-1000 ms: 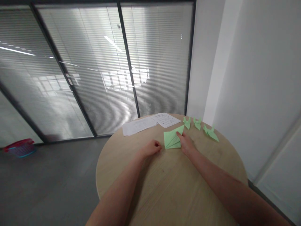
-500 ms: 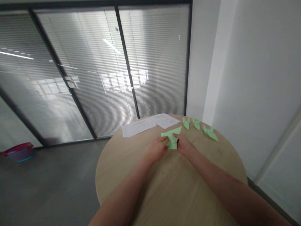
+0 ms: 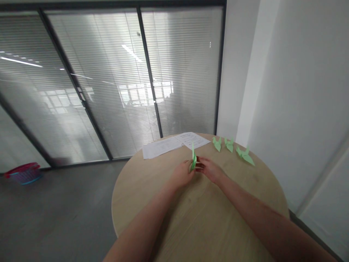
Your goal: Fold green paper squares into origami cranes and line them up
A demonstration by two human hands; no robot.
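Observation:
A folded piece of green paper (image 3: 193, 158) stands nearly edge-on above the table, with a narrow tip pointing up. My left hand (image 3: 183, 173) is closed on its left side, fingers and thumb pinching the lower part. From the right, my right hand (image 3: 208, 169) has its curved fingers at the paper's other side, with small gaps between them; the exact contact is partly hidden. Beyond my right hand sit three green origami birds: one (image 3: 217, 144) nearest the papers, another (image 3: 229, 145) beside it, and a larger-looking one (image 3: 245, 156) further right.
Printed white sheets (image 3: 163, 146) lie overlapping at the far edge of the round wooden table (image 3: 141, 196). Behind it stands a glass partition with blinds (image 3: 185, 72); a white wall (image 3: 308, 91) rises on the right. A red and blue basket (image 3: 25, 173) is on the floor at left.
The green paper has turned from showing its broad face to standing edge-on. My right hand's thumb has come off the paper's face, and its fingers have shifted to the side.

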